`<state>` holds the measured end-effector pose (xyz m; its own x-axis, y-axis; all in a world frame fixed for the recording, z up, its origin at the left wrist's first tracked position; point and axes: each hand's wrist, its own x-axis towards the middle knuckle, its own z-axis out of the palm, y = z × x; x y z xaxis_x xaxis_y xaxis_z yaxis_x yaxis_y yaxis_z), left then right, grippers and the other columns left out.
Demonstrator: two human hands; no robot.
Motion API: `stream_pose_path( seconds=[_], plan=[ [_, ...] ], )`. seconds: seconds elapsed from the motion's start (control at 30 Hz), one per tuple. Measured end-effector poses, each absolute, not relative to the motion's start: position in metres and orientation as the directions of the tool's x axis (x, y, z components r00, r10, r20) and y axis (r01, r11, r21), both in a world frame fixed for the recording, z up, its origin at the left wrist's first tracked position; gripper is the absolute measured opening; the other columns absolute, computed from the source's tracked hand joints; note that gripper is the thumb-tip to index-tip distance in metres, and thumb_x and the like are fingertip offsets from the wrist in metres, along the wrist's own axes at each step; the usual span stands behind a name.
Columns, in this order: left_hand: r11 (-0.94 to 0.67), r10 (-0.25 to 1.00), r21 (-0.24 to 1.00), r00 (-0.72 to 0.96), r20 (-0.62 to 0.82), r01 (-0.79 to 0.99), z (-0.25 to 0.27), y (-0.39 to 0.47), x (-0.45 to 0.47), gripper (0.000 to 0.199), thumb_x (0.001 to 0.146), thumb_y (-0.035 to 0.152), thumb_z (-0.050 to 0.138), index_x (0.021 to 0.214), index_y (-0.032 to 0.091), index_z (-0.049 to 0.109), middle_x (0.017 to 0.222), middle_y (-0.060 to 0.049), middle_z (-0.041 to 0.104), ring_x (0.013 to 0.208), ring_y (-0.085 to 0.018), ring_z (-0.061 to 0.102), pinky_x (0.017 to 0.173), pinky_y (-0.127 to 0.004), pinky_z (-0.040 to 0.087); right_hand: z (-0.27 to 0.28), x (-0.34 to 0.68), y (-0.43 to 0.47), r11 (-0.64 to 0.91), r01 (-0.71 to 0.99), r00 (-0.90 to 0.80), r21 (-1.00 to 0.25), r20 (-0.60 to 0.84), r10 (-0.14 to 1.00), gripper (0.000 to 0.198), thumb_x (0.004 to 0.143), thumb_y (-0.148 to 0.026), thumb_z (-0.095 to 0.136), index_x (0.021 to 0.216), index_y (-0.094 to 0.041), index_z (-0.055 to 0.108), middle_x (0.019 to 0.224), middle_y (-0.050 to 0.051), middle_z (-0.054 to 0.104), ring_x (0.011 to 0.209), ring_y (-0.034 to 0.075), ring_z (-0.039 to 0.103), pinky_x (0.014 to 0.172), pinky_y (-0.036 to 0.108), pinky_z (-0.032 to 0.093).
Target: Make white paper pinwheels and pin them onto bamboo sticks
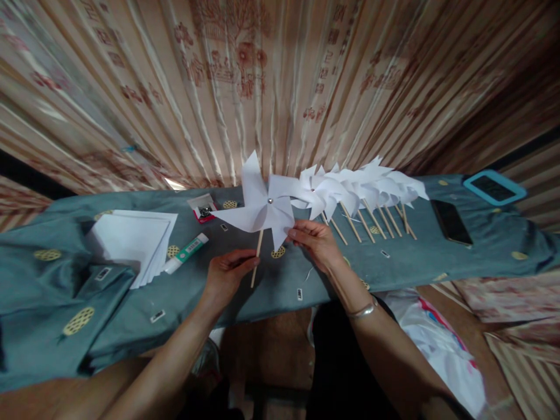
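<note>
A white paper pinwheel [258, 210] with a metal pin at its hub stands upright before me on a thin wooden stick. My left hand [230, 271] pinches that stick below the blades. At the lower right, my right hand [317, 242] holds a blade's edge between thumb and fingers. Just right of it lies a row of several finished-looking white pinwheels [350, 189], overlapping, their sticks pointing toward me. Left of the held pinwheel sits a small red and white box [202, 208] of dark metal pins.
A stack of white paper sheets [135, 239] and a green and white glue stick [188, 252] lie on the left of the green-grey cloth [271, 303]. A phone [451, 221] and a blue-framed device [494, 187] are at the right. A patterned curtain [280, 87] hangs behind.
</note>
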<state>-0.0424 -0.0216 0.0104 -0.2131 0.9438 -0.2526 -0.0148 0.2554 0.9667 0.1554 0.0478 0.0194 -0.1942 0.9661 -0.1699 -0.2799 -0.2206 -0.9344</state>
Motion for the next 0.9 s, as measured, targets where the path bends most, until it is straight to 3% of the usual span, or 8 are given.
stream_pose_path(
  seconds=[0.33,0.9],
  plan=[
    [0.246,0.948,0.969,-0.202,-0.247,-0.033,0.008,-0.021,-0.041,0.026,0.055,0.035,0.083,0.076,0.019,0.079,0.078,-0.004,0.078,0.074,-0.02,0.07,0.074,-0.029,0.055,0.02,0.15,0.043,-0.27,-0.299,-0.27,-0.915,-0.191,0.944,0.034,0.05,-0.041,0.093,0.071,-0.02,0.077,0.061,-0.002,0.074,0.056,0.009,0.064,0.053,0.02,0.044],
    [0.266,0.949,0.961,-0.157,-0.274,-0.071,0.008,-0.022,-0.036,0.036,0.051,0.042,0.086,0.078,0.019,0.081,0.079,-0.005,0.078,0.074,-0.021,0.069,0.073,-0.03,0.053,0.014,0.139,0.037,-0.266,-0.228,-0.361,-0.936,-0.173,0.916,0.029,0.057,-0.043,0.09,0.068,-0.021,0.075,0.063,-0.001,0.073,0.056,0.01,0.063,0.056,0.024,0.048]
  ],
)
